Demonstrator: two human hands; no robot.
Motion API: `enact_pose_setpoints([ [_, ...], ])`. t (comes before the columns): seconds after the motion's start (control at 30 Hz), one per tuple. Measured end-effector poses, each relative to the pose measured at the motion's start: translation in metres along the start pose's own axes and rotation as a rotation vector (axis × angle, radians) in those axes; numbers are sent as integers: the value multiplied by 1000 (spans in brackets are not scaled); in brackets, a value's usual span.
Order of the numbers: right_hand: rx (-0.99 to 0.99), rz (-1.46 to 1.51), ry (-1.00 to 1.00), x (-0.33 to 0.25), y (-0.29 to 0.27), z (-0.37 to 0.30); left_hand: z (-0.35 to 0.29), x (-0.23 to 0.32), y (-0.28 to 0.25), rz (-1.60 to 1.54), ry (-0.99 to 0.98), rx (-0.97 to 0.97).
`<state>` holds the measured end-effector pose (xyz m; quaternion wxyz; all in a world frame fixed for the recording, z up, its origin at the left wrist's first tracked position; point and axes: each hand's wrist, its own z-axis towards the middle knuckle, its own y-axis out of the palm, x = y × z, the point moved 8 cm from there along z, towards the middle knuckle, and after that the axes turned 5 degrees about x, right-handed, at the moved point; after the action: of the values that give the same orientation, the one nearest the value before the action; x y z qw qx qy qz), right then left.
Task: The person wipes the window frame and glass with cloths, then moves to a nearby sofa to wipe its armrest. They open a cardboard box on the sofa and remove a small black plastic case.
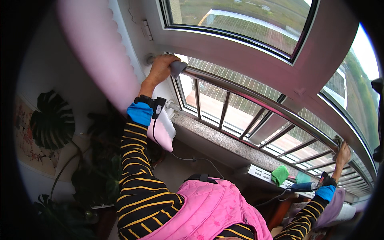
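Note:
A metal railing (256, 94) with a thick round top bar runs across the lower part of the window. At its left end my left hand (160, 69) is closed on a grey cloth (178, 69), which wraps over the top bar. Far along the same bar, to the right, my right hand (343, 154) is closed around a greyish-brown cloth (338, 143) pressed to the rail. Both arms are stretched wide apart. Fingers of the right hand are partly hidden by its own back and the bar.
Behind the railing stands a white-framed window (236, 46). Below runs a speckled stone sill (216, 135). A green cloth (280, 175) lies on a white slotted radiator (260, 173), near a blue cylindrical object (303, 187). Left are a pink scalloped curtain (96, 52) and a large-leaved plant (52, 118).

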<state>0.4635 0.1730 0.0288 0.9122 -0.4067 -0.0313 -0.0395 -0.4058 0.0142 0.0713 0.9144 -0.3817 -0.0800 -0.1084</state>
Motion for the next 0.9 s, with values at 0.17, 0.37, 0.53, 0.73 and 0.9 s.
enact_pose_setpoints([
  [0.17,25,-97,-57,-6,-5,0,-1,65,10,-69,106,12],
  [0.37,79,-246,-171,-18,-10,-4,-9,129,14,-427,72,40],
  [0.53,258,-389,-185,-41,-31,-13,-49,196,72,-1253,-328,-185],
  [0.73,348,-71,-91,-60,-61,-22,-87,298,143,-1904,-691,-584],
  [0.9,196,52,52,-56,-60,-17,-117,353,168,-2309,-747,-850],
])
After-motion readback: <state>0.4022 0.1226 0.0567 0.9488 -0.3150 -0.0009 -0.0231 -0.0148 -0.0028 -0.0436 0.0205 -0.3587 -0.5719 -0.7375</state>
